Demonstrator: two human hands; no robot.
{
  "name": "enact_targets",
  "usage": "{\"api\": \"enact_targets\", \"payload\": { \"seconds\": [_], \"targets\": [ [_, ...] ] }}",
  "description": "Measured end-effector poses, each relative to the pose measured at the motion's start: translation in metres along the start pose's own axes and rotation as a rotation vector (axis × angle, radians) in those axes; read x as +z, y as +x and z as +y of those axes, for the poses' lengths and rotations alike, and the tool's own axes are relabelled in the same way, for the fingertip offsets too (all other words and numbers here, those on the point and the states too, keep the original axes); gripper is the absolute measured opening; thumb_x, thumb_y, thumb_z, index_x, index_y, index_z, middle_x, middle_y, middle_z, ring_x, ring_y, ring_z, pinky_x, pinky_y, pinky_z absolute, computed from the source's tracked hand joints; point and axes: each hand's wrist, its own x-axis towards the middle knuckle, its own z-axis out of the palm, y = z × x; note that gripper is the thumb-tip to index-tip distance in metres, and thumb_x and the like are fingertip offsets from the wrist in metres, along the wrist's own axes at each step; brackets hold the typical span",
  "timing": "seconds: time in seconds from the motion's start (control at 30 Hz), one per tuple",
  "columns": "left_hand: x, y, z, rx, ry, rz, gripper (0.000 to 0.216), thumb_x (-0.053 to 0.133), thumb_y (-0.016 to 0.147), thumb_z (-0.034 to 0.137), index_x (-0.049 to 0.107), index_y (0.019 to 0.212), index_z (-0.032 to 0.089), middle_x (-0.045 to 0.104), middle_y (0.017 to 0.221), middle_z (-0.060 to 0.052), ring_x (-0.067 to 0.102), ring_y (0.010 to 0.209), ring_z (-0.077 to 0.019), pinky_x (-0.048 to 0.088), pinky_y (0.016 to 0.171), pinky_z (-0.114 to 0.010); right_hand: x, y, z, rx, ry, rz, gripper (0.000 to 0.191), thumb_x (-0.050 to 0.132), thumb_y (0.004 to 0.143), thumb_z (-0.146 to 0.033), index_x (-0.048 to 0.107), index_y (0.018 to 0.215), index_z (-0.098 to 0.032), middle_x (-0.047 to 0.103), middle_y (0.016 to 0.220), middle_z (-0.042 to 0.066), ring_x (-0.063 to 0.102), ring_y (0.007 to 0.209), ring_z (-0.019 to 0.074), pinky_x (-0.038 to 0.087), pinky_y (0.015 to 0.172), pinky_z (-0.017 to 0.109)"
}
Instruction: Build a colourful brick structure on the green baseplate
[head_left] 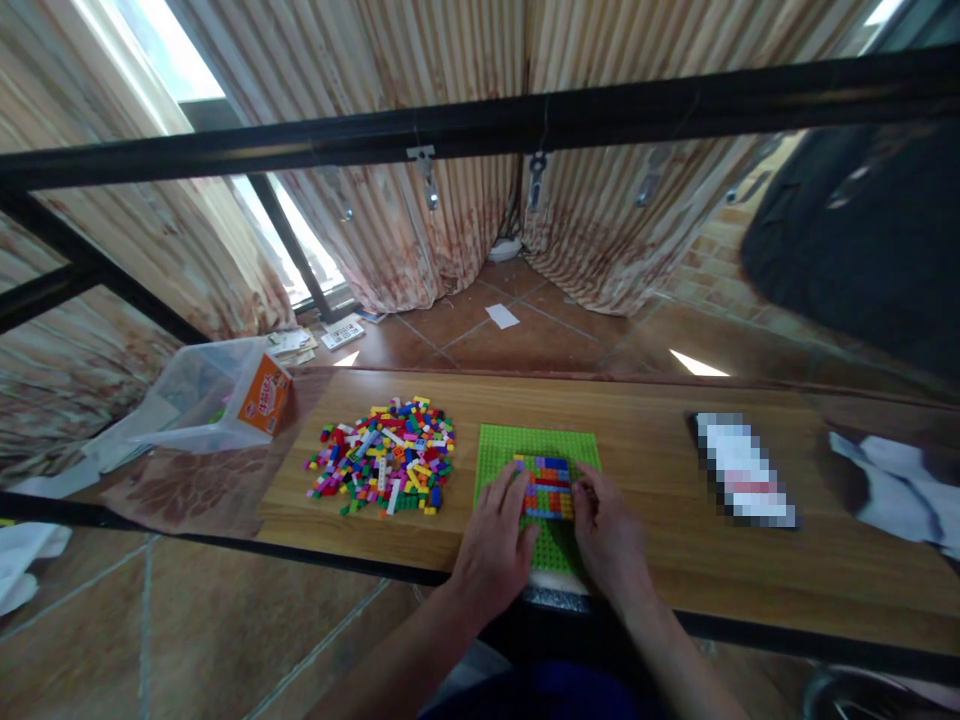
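A green baseplate [537, 446] lies on the wooden table near its front edge. On it sits a flat block of coloured bricks [548, 487] in blue, red, orange and purple rows. My left hand [495, 545] rests on the plate at the block's left side, fingers stretched out and touching the bricks. At the block's right side my right hand [609, 530] presses its fingertips against the bricks' edge. Neither hand holds a loose piece that I can see.
A heap of loose coloured bricks [386, 457] lies left of the plate. Further left are a clear plastic bag [196, 392] and an orange box [264, 394]. A blurred dark flat object [742, 468] lies to the right. A black frame bar [480, 125] crosses overhead.
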Motion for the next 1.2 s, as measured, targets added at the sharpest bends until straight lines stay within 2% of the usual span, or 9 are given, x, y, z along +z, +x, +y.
{"api": "enact_targets", "payload": {
  "seconds": [0.07, 0.13, 0.27, 0.57, 0.63, 0.73, 0.87, 1.0, 1.2],
  "targets": [
    [0.005, -0.009, 0.000, 0.061, 0.093, -0.072, 0.068, 0.052, 0.088, 0.018, 0.025, 0.150, 0.018, 0.031, 0.156, -0.013, 0.028, 0.143, -0.0292, 0.031, 0.115, -0.051, -0.005, -0.012, 0.001, -0.013, 0.018, 0.024, 0.037, 0.038, 0.095, -0.037, 0.061, 0.116, -0.018, 0.069, 0.104, 0.012, 0.065, 0.092, 0.0225, 0.054, 0.080, 0.039],
    [0.011, -0.016, -0.002, 0.080, 0.181, -0.119, 0.071, 0.052, 0.089, 0.020, 0.020, 0.152, 0.017, 0.028, 0.157, -0.012, 0.024, 0.145, -0.0298, 0.029, 0.116, -0.052, -0.008, -0.023, 0.001, -0.044, 0.011, 0.025, 0.034, 0.039, 0.096, -0.034, 0.063, 0.114, -0.020, 0.067, 0.108, 0.012, 0.064, 0.097, 0.0222, 0.054, 0.085, 0.040],
    [0.016, -0.022, -0.004, 0.087, 0.288, -0.139, 0.073, 0.051, 0.091, 0.027, 0.015, 0.153, 0.016, 0.027, 0.158, -0.012, 0.021, 0.146, -0.0306, 0.025, 0.116, -0.053, -0.008, -0.038, 0.003, -0.116, -0.001, 0.021, 0.029, 0.042, 0.096, -0.031, 0.065, 0.111, -0.022, 0.067, 0.108, 0.010, 0.063, 0.101, 0.0214, 0.053, 0.090, 0.041],
    [0.013, -0.020, 0.000, 0.061, 0.142, -0.106, 0.069, 0.053, 0.091, 0.037, 0.023, 0.151, 0.020, 0.032, 0.156, -0.012, 0.027, 0.145, -0.0301, 0.025, 0.116, -0.053, -0.006, -0.034, 0.010, -0.174, -0.036, 0.001, 0.028, 0.041, 0.096, -0.032, 0.064, 0.110, -0.021, 0.068, 0.103, 0.010, 0.064, 0.095, 0.0221, 0.054, 0.084, 0.040],
    [0.006, -0.022, -0.001, 0.081, 0.096, -0.046, 0.064, 0.051, 0.092, 0.035, 0.027, 0.150, 0.019, 0.037, 0.153, -0.014, 0.031, 0.143, -0.0293, 0.029, 0.115, -0.052, -0.007, -0.033, 0.011, -0.180, -0.038, -0.003, 0.029, 0.041, 0.096, -0.034, 0.063, 0.109, -0.022, 0.068, 0.102, 0.010, 0.064, 0.093, 0.0222, 0.053, 0.083, 0.040],
    [-0.016, -0.030, -0.010, 0.076, 0.121, 0.123, 0.052, 0.048, 0.093, 0.026, 0.038, 0.143, 0.016, 0.046, 0.145, -0.015, 0.040, 0.136, -0.0277, 0.035, 0.112, -0.049, -0.008, -0.034, 0.014, -0.179, -0.042, 0.004, 0.030, 0.041, 0.095, -0.037, 0.064, 0.109, -0.022, 0.068, 0.103, 0.010, 0.065, 0.092, 0.0230, 0.053, 0.082, 0.039],
    [-0.057, -0.045, -0.038, -0.131, 0.317, 0.321, 0.036, 0.047, 0.090, 0.015, 0.054, 0.126, 0.017, 0.058, 0.128, -0.013, 0.051, 0.121, -0.0258, 0.042, 0.104, -0.046, -0.008, -0.035, 0.016, -0.160, -0.022, 0.003, 0.033, 0.042, 0.094, -0.042, 0.064, 0.108, -0.022, 0.067, 0.103, 0.011, 0.065, 0.091, 0.0240, 0.053, 0.077, 0.038],
    [-0.083, -0.053, -0.066, -0.172, 0.445, 0.263, 0.026, 0.051, 0.087, 0.012, 0.061, 0.110, 0.020, 0.060, 0.122, -0.009, 0.054, 0.115, -0.0253, 0.043, 0.101, -0.046, -0.009, -0.035, 0.016, -0.137, -0.028, -0.006, 0.035, 0.041, 0.094, -0.044, 0.064, 0.108, -0.023, 0.067, 0.102, 0.010, 0.064, 0.091, 0.0245, 0.053, 0.074, 0.038],
    [-0.085, -0.051, -0.080, -0.180, 0.494, 0.242, 0.018, 0.052, 0.089, 0.014, 0.063, 0.102, 0.021, 0.060, 0.123, -0.007, 0.053, 0.114, -0.0251, 0.044, 0.099, -0.045, -0.009, -0.036, 0.017, -0.124, -0.038, -0.025, 0.034, 0.041, 0.094, -0.043, 0.063, 0.109, -0.022, 0.067, 0.107, 0.011, 0.064, 0.095, 0.0243, 0.053, 0.078, 0.038]
  ]
}}
